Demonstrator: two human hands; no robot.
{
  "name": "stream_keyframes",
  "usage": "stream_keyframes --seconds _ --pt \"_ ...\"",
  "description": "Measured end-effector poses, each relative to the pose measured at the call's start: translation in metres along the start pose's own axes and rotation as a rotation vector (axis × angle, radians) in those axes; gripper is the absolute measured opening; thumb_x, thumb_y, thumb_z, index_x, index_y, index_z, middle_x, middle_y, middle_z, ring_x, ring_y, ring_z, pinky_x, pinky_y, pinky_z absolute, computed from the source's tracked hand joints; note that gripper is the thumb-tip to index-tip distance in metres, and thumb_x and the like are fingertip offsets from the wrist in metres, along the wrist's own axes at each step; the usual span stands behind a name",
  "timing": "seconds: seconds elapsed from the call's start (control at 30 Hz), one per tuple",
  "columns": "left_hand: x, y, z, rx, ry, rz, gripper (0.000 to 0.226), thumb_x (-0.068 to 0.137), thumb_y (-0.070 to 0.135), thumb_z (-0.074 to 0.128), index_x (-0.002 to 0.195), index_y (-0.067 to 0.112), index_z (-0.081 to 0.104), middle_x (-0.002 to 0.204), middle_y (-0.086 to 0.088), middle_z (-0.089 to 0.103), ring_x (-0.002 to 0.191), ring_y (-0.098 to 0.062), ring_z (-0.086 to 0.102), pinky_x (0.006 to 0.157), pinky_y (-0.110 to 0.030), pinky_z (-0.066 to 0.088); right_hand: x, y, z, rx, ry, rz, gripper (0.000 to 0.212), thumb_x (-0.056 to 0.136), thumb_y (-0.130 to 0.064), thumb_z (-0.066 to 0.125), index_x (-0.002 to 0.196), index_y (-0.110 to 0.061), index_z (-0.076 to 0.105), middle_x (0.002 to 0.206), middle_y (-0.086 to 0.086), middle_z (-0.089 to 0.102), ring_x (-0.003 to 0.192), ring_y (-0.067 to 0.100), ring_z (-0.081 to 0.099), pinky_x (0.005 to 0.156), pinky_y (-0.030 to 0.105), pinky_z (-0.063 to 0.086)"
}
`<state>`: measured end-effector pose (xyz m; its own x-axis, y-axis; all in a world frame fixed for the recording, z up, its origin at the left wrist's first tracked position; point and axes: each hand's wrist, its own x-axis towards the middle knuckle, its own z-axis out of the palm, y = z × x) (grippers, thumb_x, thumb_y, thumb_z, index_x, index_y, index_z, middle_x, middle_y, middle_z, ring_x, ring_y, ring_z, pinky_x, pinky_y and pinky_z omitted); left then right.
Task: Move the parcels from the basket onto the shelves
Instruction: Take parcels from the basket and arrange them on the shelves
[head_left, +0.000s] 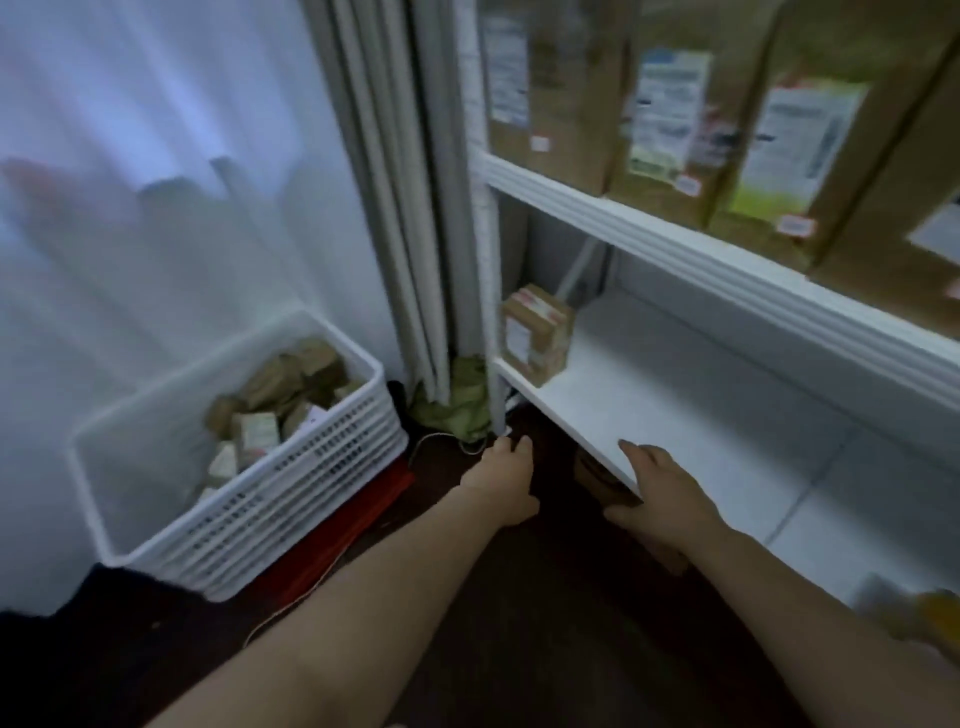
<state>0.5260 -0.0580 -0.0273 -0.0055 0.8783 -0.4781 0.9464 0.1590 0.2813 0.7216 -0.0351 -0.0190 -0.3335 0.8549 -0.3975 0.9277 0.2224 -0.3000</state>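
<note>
A white slatted basket (291, 499) stands on the floor at the left, holding several brown parcels (280, 395). One small brown parcel with a label (537, 335) stands at the left end of the lower white shelf (675, 395). My right hand (667, 501) is at that shelf's front edge and grips a brown parcel (597, 475), held between thumb and fingers and partly hidden below the board. My left hand (506, 480) hangs just left of it, near the shelf's corner post, fingers loosely curled with nothing in them.
The upper shelf (727, 260) carries a row of large labelled cardboard boxes (670, 124). Grey curtains (405, 208) hang between basket and shelving, with green cloth (457, 400) at their foot. A red mat (337, 535) and a thin cord lie on the dark floor.
</note>
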Motion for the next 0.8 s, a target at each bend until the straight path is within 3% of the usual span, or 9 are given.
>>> stream_keyframes --seconds 0.23,0.37,0.53,0.63,0.8 --pt "-0.053 -0.219 -0.077 -0.135 0.172 -0.256 0.077 0.091 0.033 0.058 0.150 0.009 0.015 0.149 -0.015 0.026 0.133 -0.031 0.036 0.104 -0.039 0.037 0.078 -0.236 0.014 -0.057 -0.045 -0.271 0.083 0.088 -0.042 0.063 0.152 -0.019 0.016 0.154 0.007 0.024 0.137 0.022 0.034 0.107 0.033 0.036" --pt "-0.079 -0.327 -0.097 -0.206 0.179 -0.403 0.071 0.090 0.033 0.058 0.147 0.011 0.022 0.143 -0.016 0.035 0.124 -0.033 0.044 0.096 -0.040 0.043 0.110 -0.345 0.040 -0.104 -0.083 -0.379 0.071 0.091 -0.040 0.060 0.149 -0.023 0.023 0.152 0.003 0.029 0.135 0.022 0.037 0.103 0.034 0.038" --pt "-0.085 -0.417 -0.105 -0.293 0.168 -0.524 0.059 0.086 0.030 0.060 0.137 0.011 0.037 0.136 -0.014 0.044 0.118 -0.030 0.049 0.089 -0.035 0.045 0.158 -0.414 0.067 -0.201 -0.164 -0.449 0.067 0.091 -0.037 0.058 0.149 -0.020 0.027 0.151 0.004 0.030 0.134 0.021 0.037 0.103 0.033 0.038" --pt "-0.072 -0.455 -0.101 -0.350 0.157 -0.557 0.062 0.087 0.028 0.060 0.139 0.010 0.033 0.136 -0.014 0.043 0.116 -0.030 0.051 0.082 -0.032 0.044 0.198 -0.437 0.079 -0.222 -0.209 -0.424 0.065 0.092 -0.035 0.057 0.148 -0.021 0.028 0.148 0.004 0.032 0.132 0.022 0.038 0.101 0.034 0.040" --pt "-0.036 -0.516 -0.105 -0.439 0.151 -0.577 0.060 0.087 0.034 0.062 0.138 0.014 0.038 0.133 -0.006 0.050 0.116 -0.026 0.051 0.091 -0.032 0.045 0.284 -0.482 0.100 -0.197 -0.285 -0.418 0.064 0.090 -0.030 0.060 0.146 -0.019 0.031 0.145 0.006 0.035 0.128 0.023 0.043 0.101 0.035 0.041"
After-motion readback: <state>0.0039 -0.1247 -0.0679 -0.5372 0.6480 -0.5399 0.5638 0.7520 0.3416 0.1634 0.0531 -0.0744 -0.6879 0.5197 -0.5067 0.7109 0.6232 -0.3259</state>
